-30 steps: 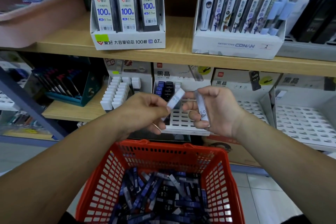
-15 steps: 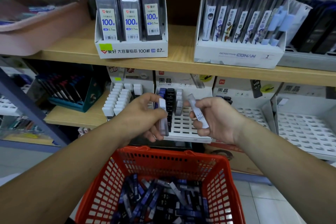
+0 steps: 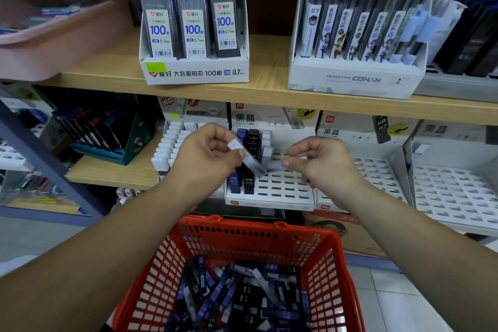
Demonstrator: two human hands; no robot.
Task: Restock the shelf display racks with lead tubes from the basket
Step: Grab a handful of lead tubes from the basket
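The upper shelf (image 3: 269, 75) carries a box of lead packs (image 3: 194, 73) above the left hand (image 3: 207, 159), a pen box (image 3: 355, 81) above the right hand (image 3: 323, 164), and a pink tray (image 3: 54, 43) far left. Behind both hands, slotted racks (image 3: 283, 191) line the lower shelf (image 3: 113, 172), with a teal stand (image 3: 129, 143) off to the left.

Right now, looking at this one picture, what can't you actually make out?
1. Head view: the blurred tube in the right hand's grip is smeared by motion; its label is unreadable.
2. The left hand, pinching a clear tube, hides part of the white rack.
3. The picture's bottom edge cuts off the red basket; its tube count is unknowable.
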